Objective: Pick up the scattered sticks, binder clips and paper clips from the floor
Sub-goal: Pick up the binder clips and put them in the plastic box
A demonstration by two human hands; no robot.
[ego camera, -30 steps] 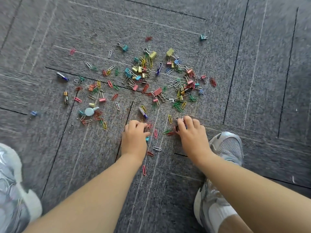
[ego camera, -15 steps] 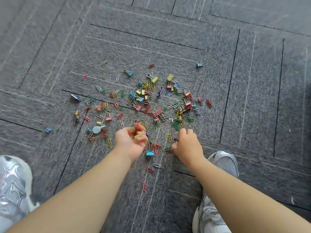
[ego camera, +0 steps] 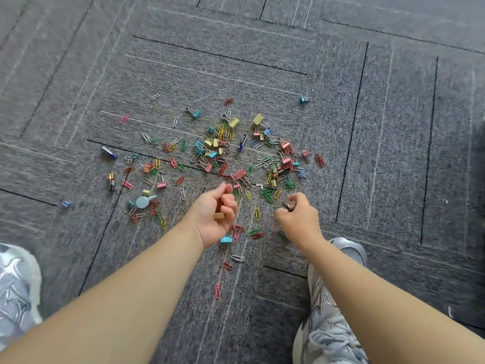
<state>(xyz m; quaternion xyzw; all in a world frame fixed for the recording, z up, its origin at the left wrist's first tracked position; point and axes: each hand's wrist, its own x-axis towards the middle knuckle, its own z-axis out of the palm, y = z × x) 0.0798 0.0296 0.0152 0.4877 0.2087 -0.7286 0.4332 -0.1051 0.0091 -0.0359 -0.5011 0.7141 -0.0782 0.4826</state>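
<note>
Left grip [ego camera: 214, 215] is curled, palm up, around a small yellow binder clip [ego camera: 218, 215]. Right grip [ego camera: 296, 220] is fisted on small metal pieces I cannot identify. The remaining clips [ego camera: 236, 156] lie spread across the floor [ego camera: 380, 153], thickest just ahead of both hands. Risk, in my judgement: loosely cupped pieces spilling when either hand reaches again.

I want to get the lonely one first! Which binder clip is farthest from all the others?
The teal binder clip at the far right: it lies alone on bare carpet, well beyond the main pile.
</note>
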